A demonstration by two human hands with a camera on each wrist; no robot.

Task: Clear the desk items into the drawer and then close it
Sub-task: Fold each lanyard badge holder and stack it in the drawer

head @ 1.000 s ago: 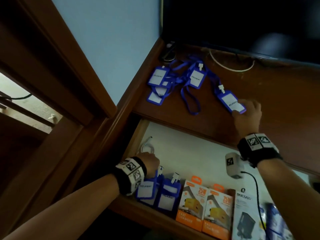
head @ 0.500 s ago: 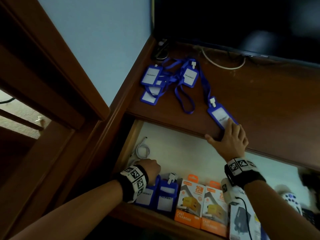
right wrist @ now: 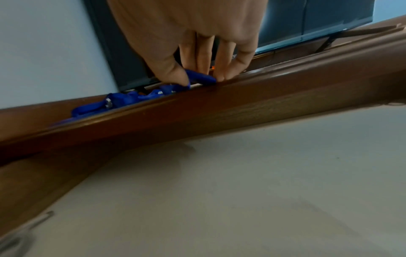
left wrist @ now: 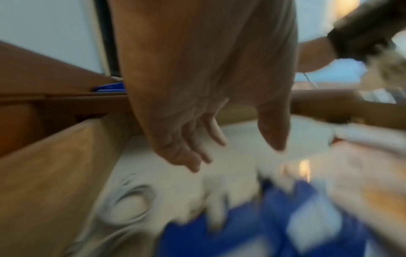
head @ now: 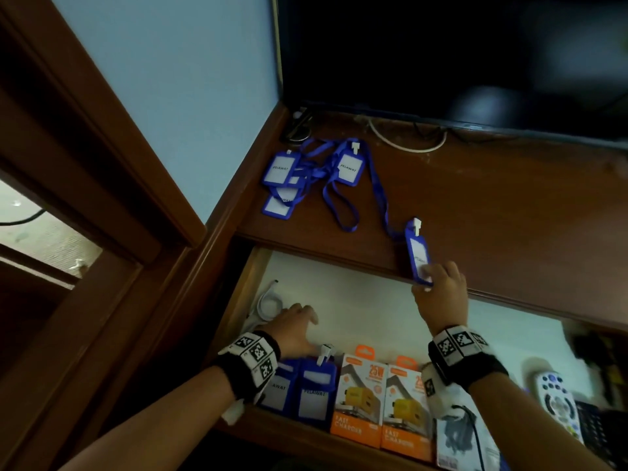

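Pinching a blue badge holder (head: 418, 254) at the front edge of the wooden surface (head: 509, 212), above the open drawer (head: 356, 311).

The holder is gripped between thumb and fingers of the right hand (head: 441, 294), its lanyard (head: 380, 195) trailing to other holders (head: 283, 185) on the surface. The left hand (head: 294, 326) is held open and empty inside the drawer, near two stored holders (head: 306, 389) and a coiled white cable (head: 268, 304).

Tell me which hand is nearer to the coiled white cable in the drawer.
Left. The left hand hovers open just beside the coiled white cable in the drawer's left corner; the right hand is up at the desk edge, pinching a blue badge holder.
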